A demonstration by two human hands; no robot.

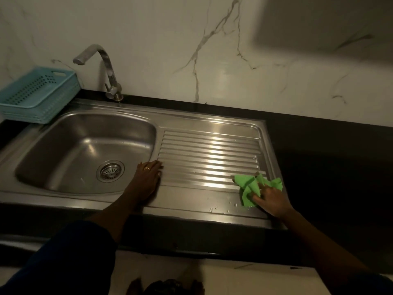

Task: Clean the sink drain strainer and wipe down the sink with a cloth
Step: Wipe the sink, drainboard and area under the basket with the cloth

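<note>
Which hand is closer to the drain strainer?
Left. The left hand rests flat just right of the drain strainer, on the basin's edge; the right hand holds the green cloth far across the drainboard.

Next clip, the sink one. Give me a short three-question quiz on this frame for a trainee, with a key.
1. Multiple choice: where is the green cloth? A, in the basin. B, on the near right corner of the drainboard. C, in the blue basket.
2. True or false: the left hand grips the strainer.
3. Short answer: which hand's fingers hold the cloth?
Key: 1 B. 2 False: the left hand rests flat on the steel between basin and drainboard, and the strainer sits in the drain. 3 The right hand.
</note>
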